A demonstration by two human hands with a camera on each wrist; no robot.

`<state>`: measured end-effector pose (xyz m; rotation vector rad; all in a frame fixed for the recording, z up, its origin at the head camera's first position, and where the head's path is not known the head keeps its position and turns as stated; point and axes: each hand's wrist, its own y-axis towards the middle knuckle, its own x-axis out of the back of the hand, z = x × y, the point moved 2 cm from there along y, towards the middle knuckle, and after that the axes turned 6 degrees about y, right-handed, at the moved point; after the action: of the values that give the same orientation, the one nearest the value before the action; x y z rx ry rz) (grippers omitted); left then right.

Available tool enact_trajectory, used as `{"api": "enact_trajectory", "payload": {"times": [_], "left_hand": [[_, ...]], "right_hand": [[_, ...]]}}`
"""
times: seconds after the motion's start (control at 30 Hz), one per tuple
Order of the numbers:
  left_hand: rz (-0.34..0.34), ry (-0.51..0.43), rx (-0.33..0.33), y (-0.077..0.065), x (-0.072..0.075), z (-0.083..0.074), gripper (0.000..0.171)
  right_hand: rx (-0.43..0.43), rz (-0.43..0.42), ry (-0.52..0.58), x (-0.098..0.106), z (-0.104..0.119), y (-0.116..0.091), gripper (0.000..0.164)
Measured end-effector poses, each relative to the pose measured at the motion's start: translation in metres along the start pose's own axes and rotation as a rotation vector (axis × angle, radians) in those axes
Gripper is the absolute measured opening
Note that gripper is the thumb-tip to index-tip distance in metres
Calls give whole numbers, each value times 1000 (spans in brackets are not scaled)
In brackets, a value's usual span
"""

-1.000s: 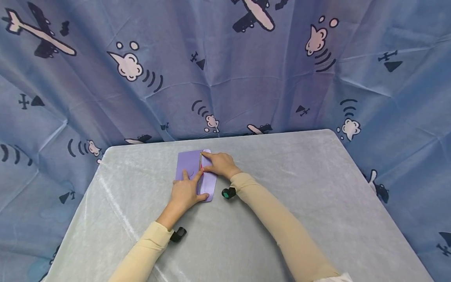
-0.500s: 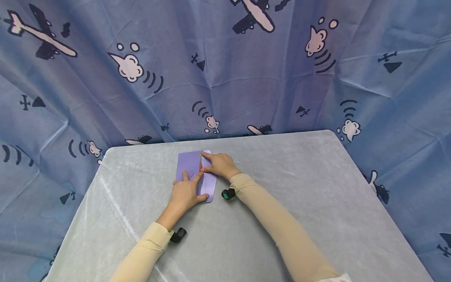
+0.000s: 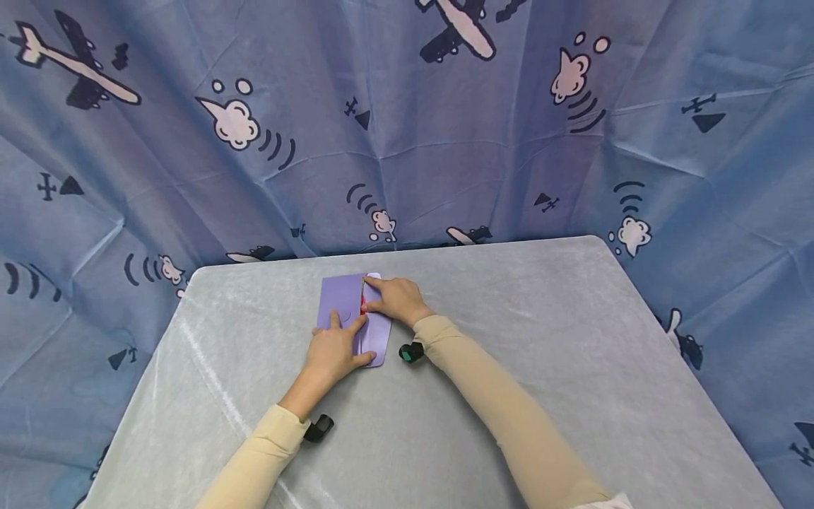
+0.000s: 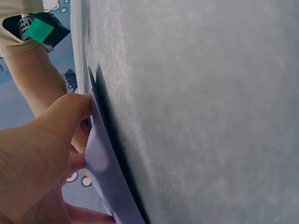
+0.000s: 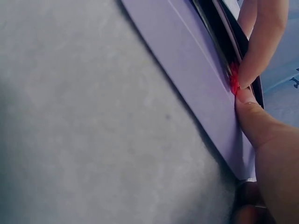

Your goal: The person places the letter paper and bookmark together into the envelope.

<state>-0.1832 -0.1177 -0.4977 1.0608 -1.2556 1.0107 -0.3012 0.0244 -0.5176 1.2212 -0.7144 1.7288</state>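
Note:
A flat purple envelope (image 3: 341, 291) lies on the table, with a paler flap (image 3: 379, 332) along its right side. Between flap and body runs a narrow slit, where a small red piece (image 5: 234, 80) and dark layered edges (image 5: 225, 35) show; their kind is unclear. My left hand (image 3: 332, 348) rests on the envelope with fingers spread, its thumb near the flap's lower edge. My right hand (image 3: 399, 298) is at the flap's upper part: the index finger reaches the slit's far end and the thumb touches beside the red piece. Whether the right fingers pinch anything is hidden.
A grey cloth-covered table (image 3: 540, 339) extends around the envelope, with its far edge close behind it. Beyond hangs a blue curtain (image 3: 420, 170) printed with airplanes and clouds. Small black cameras (image 3: 319, 428) sit at both wrists, low over the table.
My left index fingertip has slid slightly toward me along the slit, so more of the red piece shows. The right hand and the envelope stay nearly in place.

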Motion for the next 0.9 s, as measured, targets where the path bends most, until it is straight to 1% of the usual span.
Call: {"api": "enact_trajectory", "payload": {"times": [0.07,0.27,0.5,0.7,0.9], "left_hand": [[-1,-6,-2,0,0,0,79],[-3,-26,-3,-1,-1,2,78],[-7,-26,-4,-1,1,2,78],[-4,-32,-1,-1,2,2,77],[-2,-38,0,-1,1,2,77]], "right_hand": [[1,-3,18,-1,-2,0,71],[9,-14,67,-1,-5,-1,57],[9,-22,25,-1,-2,0,60],[3,-10,4,1,0,-1,61],[18,-12,-7,0,1,-3,63]]}}
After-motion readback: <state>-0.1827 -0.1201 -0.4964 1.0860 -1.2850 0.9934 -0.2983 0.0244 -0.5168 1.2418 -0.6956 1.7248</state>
